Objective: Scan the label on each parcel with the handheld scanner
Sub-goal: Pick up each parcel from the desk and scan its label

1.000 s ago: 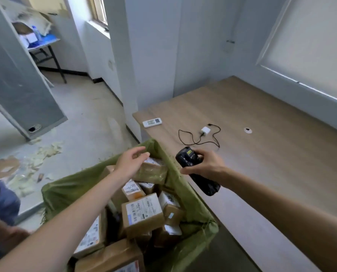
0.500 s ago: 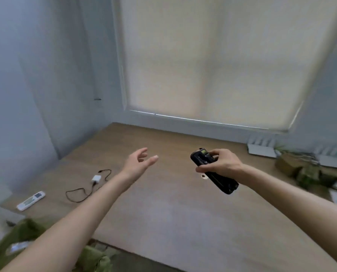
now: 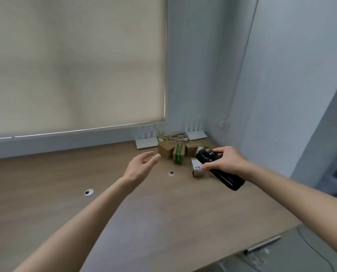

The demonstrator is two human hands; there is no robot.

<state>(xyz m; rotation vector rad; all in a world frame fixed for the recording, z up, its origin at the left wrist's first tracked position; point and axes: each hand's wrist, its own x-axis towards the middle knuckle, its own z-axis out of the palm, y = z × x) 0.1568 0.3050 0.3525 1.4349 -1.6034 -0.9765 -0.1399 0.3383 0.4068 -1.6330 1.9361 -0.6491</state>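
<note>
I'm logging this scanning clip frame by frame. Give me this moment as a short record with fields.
left hand: open, empty, raised over the desk
right hand: grips the black scanner
parcels: small cluster near the desk's far corner
labelled parcel: beside the scanner, white label showing
desk: wooden

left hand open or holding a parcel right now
Open and empty. The left hand hangs above the table with fingers spread, short of the parcels. The right hand grips the scanner.
</note>
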